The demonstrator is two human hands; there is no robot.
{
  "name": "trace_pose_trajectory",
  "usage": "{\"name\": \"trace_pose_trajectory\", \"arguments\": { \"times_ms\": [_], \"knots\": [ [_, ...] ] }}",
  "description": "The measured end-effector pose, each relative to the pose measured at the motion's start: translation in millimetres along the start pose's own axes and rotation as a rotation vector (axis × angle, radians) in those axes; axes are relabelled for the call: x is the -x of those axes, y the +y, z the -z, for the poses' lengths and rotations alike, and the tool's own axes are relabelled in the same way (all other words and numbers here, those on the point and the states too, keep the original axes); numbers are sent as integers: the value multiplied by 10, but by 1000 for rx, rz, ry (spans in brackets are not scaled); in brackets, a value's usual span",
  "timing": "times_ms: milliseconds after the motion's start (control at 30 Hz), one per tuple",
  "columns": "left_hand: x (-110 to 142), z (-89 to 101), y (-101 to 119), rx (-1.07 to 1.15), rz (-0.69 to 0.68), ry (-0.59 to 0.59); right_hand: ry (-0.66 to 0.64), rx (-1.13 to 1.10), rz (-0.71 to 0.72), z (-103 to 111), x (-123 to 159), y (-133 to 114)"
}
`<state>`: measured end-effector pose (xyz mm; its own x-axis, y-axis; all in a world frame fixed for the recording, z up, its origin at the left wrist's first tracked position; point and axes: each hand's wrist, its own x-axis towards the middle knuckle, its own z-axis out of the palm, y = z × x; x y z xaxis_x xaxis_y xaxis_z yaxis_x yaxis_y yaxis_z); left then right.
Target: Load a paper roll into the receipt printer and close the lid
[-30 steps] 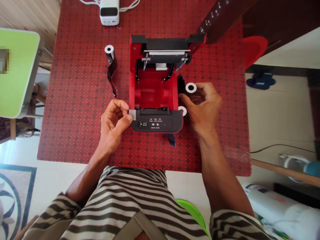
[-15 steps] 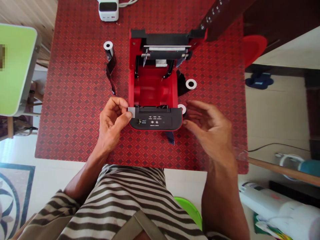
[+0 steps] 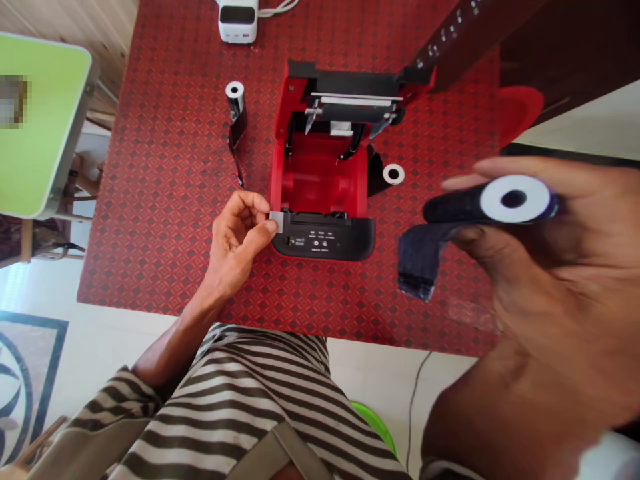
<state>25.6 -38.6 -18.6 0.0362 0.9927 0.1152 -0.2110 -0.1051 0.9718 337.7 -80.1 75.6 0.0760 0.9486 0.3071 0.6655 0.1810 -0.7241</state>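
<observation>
A red and black label printer [image 3: 330,239] stands with its lid [image 3: 360,90] raised, its red inner bay exposed. My left hand [image 3: 237,240] is closed at the printer's front left corner, thumb and index finger pinching around a small grey patch [image 3: 278,221] there. On the right, my right hand [image 3: 560,267] grips a roll of black ribbon [image 3: 515,199] with a white ring at its end, raised close to the camera. A loose strip of ribbon [image 3: 417,263] hangs from that roll, apart from the printer.
To the printer's left stands another ribbon roll [image 3: 235,100] with a trailing strip. A third roll [image 3: 393,175] lies against the printer's right side. A white device [image 3: 239,23] with a cable sits at the far edge of the red patterned table [image 3: 165,200].
My right hand has picked up the ribbon roll from beside the printer's front right corner and lifted it to the right, toward the camera. My left hand stays at the printer's corner.
</observation>
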Motion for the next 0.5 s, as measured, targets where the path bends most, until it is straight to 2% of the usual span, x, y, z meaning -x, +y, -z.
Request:
{"name": "trace_pose_trajectory", "arguments": {
  "times_ms": [33,100,200,333,500],
  "knots": [
    [1,-1,10,0,8,-5,-24,92,55,27,-80,-110],
    [2,-11,36,1,37,-13,-142,175,247,-52,-261,-243],
    [4,-41,79,21,89,-19,-310,249,445,-359,-514,-247],
    [16,-80,114,45,144,-26,-464,274,370,-678,-711,-153],
    [38,-105,129,60,171,-16,-547,244,303,-803,-870,-54]
  ]
}}
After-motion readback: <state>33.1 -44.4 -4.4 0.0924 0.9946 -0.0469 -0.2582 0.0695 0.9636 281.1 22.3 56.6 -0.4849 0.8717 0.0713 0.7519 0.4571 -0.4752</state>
